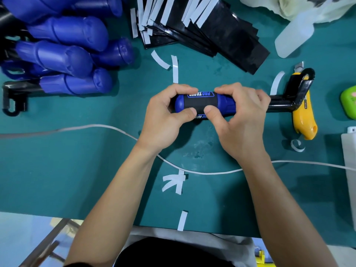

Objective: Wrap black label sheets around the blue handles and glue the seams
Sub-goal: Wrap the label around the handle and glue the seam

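A blue handle (227, 105) on a black metal shank lies crosswise at the middle of the green mat, with a black label sheet (205, 102) wrapped round its middle; white lettering shows on top. My left hand (163, 114) grips the handle's left end, thumb on the label's near edge. My right hand (242, 120) grips the right part, thumb pressing the label beside the left thumb. A fanned stack of black label sheets (217, 33) with white backing strips lies behind. Several bare blue handles (67, 54) are piled at the far left.
A yellow utility knife (305, 116) lies right of the handle under the black shank's bent end. A translucent glue bottle (292, 37) lies at the far right. White cable (96, 127) crosses the green mat (77, 180). Peeled white strips (175, 182) are scattered about. A green object sits at the right edge.
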### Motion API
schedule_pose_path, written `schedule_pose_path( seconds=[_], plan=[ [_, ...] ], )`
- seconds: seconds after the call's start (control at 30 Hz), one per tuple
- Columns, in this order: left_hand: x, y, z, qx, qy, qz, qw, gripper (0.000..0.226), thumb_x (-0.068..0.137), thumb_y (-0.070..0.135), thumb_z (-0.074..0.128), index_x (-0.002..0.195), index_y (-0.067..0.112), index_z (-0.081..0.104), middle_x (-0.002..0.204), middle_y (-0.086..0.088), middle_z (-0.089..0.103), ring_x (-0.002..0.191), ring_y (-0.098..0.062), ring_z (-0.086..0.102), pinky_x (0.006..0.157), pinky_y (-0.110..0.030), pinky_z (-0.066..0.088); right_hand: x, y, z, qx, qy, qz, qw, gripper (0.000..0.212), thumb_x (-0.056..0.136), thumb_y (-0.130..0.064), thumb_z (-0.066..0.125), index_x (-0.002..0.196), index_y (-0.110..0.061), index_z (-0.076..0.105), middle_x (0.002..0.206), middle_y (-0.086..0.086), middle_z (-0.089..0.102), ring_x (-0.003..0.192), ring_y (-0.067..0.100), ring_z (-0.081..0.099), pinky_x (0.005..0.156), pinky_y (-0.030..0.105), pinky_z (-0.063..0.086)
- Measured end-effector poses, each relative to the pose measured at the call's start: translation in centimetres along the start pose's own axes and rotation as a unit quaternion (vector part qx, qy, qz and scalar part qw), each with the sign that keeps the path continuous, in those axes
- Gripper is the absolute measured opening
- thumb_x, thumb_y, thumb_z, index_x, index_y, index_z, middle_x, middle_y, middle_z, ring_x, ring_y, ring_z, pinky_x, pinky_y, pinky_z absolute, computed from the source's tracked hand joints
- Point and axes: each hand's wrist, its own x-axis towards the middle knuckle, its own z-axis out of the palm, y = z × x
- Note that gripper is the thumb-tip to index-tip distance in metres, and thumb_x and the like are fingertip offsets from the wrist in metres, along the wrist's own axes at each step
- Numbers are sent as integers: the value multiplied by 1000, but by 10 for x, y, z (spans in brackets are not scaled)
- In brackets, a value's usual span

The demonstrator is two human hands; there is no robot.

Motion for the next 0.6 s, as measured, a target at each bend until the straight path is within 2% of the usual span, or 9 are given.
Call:
schedule_pose_path(
  seconds=[0.07, 0.17, 0.27, 0.47, 0.53, 0.6],
  plan=[
    [1, 1, -6, 20, -21, 1, 1000, 48, 71, -5, 67, 107, 26, 72, 113, 9, 72, 106, -14, 67, 94, -35, 55, 0, 1, 1, 7, 9, 1, 1000, 30, 89, -39, 69, 111, -18, 69, 109, -12, 64, 111, -18, 36, 105, 33, 29],
    [1, 2, -12, 19, -44, -17, 999, 57, 68, -10, 62, 116, 19, 72, 115, 9, 72, 108, -14, 68, 92, -31, 53, -1, 4, 2, 13, 11, 5, 1000, 28, 90, -39, 67, 111, -20, 69, 108, -14, 61, 115, -26, 27, 105, 34, 30],
    [1, 3, -11, -6, -46, -31, 998, 55, 69, -9, 62, 118, 13, 71, 113, 4, 72, 104, -12, 67, 87, -25, 52, -1, 6, 3, 17, 10, 4, 1000, 27, 91, -39, 66, 111, -21, 68, 108, -15, 60, 114, -24, 30, 106, 33, 29],
    [-1, 4, -2, -30, -22, -22, 999, 48, 72, -8, 58, 115, 11, 71, 101, -2, 69, 94, -13, 63, 81, -21, 52, -2, 6, 3, 16, 12, 2, 1000, 26, 92, -38, 66, 111, -20, 69, 106, -16, 59, 114, -23, 30, 105, 33, 29],
    [-1, 3, 2, -28, -3, -24, 999, 46, 71, -7, 56, 110, 11, 72, 99, 0, 70, 92, -11, 63, 81, -21, 51, -1, 6, 3, 13, 13, 0, 1000, 26, 91, -38, 67, 111, -20, 69, 107, -14, 62, 109, -16, 35, 104, 31, 28],
    [0, 2, 4, -26, 13, -36, 999, 45, 70, -5, 56, 106, 16, 75, 96, 5, 71, 91, -9, 63, 81, -20, 51, -1, 5, 3, 9, 8, 3, 1000, 26, 92, -38, 67, 111, -21, 69, 109, -11, 66, 108, 1, 40, 105, 27, 26]
  ],
)
